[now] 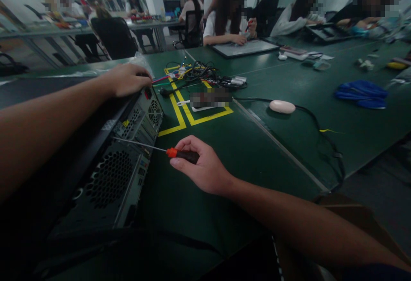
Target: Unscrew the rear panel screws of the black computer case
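Observation:
A black desktop computer case (pixel 80 127) lies to my left, its metal rear panel (pixel 128 189) with fan grilles and ports turned towards the right. My left hand (pixel 130 79) rests on the top of the case at its far end, fingers stretched to the rear edge. My right hand (pixel 205 163) is closed around the dark handle of a screwdriver (pixel 171 152) with an orange collar. Its long thin shaft points left, and the tip meets the rear panel close to the upper edge. Whether a screw sits under the tip is too small to tell.
Beyond the case lies a tangle of cables (pixel 202 73), near yellow tape (pixel 212 117) on the green table (pixel 257 161). A pale oval device (pixel 282 106) on a black cord and a blue cloth bundle (pixel 361 94) lie right. Several people work at the tables behind.

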A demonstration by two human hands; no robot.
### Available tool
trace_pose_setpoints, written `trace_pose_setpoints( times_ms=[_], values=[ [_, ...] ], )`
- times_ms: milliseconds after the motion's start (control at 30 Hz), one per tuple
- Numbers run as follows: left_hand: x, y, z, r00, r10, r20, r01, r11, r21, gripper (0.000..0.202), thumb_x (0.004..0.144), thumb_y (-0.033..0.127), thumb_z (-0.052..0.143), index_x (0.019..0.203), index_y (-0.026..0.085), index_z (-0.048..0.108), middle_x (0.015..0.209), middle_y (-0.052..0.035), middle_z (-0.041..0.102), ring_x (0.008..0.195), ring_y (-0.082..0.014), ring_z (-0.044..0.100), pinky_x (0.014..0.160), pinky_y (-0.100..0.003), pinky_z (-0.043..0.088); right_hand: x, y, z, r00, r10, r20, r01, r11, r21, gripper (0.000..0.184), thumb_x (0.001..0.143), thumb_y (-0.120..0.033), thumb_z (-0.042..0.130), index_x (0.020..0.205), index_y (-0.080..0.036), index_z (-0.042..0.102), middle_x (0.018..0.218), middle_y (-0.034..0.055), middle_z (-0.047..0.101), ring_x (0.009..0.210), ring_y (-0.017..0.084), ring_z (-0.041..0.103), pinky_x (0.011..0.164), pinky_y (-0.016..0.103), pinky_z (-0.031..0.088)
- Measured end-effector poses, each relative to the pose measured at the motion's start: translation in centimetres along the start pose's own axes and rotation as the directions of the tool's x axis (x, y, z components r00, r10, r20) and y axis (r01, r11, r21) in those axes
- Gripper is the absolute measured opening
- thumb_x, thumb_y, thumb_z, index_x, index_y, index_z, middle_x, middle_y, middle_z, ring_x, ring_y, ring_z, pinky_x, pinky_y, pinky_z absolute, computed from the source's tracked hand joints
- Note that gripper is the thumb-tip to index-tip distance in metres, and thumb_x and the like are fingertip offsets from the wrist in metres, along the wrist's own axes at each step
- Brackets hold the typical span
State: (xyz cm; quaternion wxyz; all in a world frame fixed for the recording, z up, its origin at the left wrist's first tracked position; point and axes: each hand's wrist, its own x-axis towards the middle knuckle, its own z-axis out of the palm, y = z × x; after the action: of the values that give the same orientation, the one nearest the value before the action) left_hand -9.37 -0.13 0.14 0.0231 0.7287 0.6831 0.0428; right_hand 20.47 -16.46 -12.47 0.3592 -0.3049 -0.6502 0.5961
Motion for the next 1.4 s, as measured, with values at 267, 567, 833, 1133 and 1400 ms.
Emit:
trace_pose_setpoints(
  times_ms=[267,567,833,1133,1400],
  values=[
    [0.1,-0.1,0.3,1.000,-0.004,-0.009,0.004,0.998,0.061,0.076,0.104,0.054,0.044,0.150,0.010,0.085,0.152,-0.0220,0.082,0.141,-0.0436,0.074,0.127,-0.056,0.055,0.0,0.0,0.0,1.000,0.007,-0.006,-0.006,0.999,0.038,0.028,0.099,-0.037,0.092,0.111,-0.027,0.070,0.100,-0.0003,0.076,0.093,0.022,0.073,0.096,0.042,0.061],
    [0.0,-0.1,0.4,1.000,0.011,-0.013,-0.010,0.999,0.043,0.067,0.109,0.049,0.046,0.149,0.010,0.084,0.151,-0.0185,0.082,0.132,-0.0364,0.072,0.126,-0.051,0.053,0.0,0.3,0.1,1.000,0.008,-0.024,-0.007,1.000,0.029,0.025,0.099,-0.040,0.092,0.111,-0.025,0.075,0.099,-0.0005,0.078,0.091,0.021,0.072,0.091,0.039,0.059],
    [0.3,-0.7,0.8,0.999,0.038,-0.028,-0.037,0.998,0.044,0.063,0.112,0.046,0.047,0.147,0.008,0.083,0.150,-0.0178,0.081,0.135,-0.0370,0.070,0.126,-0.051,0.052,0.1,0.0,0.0,0.999,0.018,-0.037,-0.017,0.999,0.029,0.020,0.104,-0.041,0.089,0.108,-0.022,0.083,0.098,0.0008,0.081,0.086,0.019,0.071,0.083,0.035,0.057],
    [-0.1,0.1,0.0,1.000,0.013,0.018,-0.014,0.999,0.035,0.060,0.111,0.044,0.049,0.147,0.009,0.083,0.150,-0.0161,0.081,0.138,-0.0361,0.069,0.128,-0.049,0.051,0.1,-0.1,0.1,0.999,0.015,-0.035,-0.016,1.000,-0.017,0.024,0.105,-0.045,0.086,0.113,-0.023,0.082,0.099,0.0008,0.079,0.087,0.020,0.069,0.083,0.036,0.055],
    [-0.6,1.0,-0.3,1.000,-0.017,0.008,0.016,1.000,0.009,0.067,0.106,0.046,0.050,0.148,0.008,0.084,0.151,-0.0215,0.082,0.137,-0.0408,0.072,0.126,-0.053,0.054,0.0,-0.5,0.0,0.999,0.017,-0.037,-0.019,0.999,-0.044,0.027,0.095,-0.037,0.091,0.109,-0.026,0.071,0.100,-0.0008,0.079,0.091,0.021,0.071,0.091,0.039,0.057]
  ],
)
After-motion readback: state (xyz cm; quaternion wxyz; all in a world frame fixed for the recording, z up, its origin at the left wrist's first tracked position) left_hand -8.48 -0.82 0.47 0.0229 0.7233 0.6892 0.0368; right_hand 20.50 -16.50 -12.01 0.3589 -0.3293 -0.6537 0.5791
